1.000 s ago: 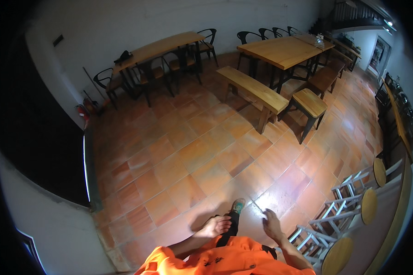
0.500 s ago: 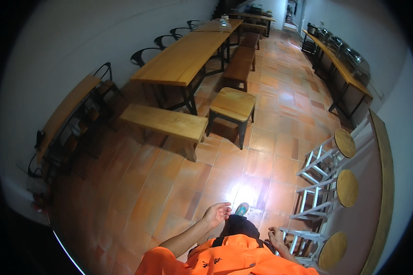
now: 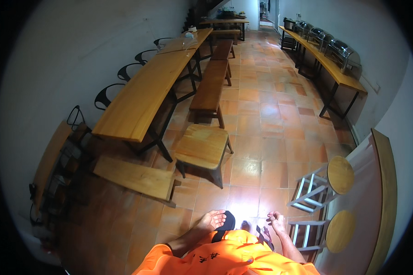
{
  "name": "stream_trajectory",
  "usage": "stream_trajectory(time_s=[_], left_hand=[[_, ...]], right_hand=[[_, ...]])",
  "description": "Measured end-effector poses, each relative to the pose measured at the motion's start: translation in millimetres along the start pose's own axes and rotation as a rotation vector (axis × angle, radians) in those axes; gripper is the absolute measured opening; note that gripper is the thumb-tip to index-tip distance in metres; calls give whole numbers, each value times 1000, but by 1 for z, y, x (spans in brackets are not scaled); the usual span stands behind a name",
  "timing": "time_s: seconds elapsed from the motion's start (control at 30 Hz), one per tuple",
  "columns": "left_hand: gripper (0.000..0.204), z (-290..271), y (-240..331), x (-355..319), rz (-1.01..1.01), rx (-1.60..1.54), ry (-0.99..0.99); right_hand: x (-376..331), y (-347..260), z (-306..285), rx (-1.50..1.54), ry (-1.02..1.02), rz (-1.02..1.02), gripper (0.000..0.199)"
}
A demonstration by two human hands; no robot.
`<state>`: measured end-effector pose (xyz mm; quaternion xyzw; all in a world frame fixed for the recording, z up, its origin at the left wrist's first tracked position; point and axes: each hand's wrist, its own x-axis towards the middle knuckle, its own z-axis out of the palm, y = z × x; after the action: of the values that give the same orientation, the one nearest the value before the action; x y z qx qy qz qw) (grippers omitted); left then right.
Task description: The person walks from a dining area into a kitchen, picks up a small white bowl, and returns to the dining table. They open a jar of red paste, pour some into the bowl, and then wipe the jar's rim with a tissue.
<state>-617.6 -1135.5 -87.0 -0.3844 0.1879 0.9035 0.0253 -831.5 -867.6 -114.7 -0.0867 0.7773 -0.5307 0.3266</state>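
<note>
Left hand (image 3: 212, 221) and right hand (image 3: 276, 221) were empty, fingers loosely curled, nothing gripped; round stools (image 3: 340, 175) stood beside the wooden ledge (image 3: 385, 183), probably as seating there.

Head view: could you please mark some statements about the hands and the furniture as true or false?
1. The left hand holds a cup. False: the left hand is open, nothing in its grip.
2. Two round-topped stools stand to the right of the right hand. True.
3. The square stool has a blue seat. False: the square stool's seat is yellow-brown.
4. Dome-lidded dishes stand on the floor. False: these dishes stand on the table along the right wall.
</note>
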Motion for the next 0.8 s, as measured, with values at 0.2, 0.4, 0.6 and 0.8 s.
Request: stream_trajectory(time_s=[0.2, 0.4, 0.6, 0.8], left_hand=[[25, 42, 92, 179, -108, -24, -209], [30, 191, 222, 313, -131, -88, -86], [33, 312, 342, 436, -105, 98, -211], [34, 382, 461, 605, -86, 50, -39]], right_hand=[[184, -18, -69, 142, 98, 197, 15], [293, 28, -149, 174, 203, 583, 14], [406, 161, -186, 240, 197, 645, 17], [637, 77, -197, -289, 268, 365, 16]])
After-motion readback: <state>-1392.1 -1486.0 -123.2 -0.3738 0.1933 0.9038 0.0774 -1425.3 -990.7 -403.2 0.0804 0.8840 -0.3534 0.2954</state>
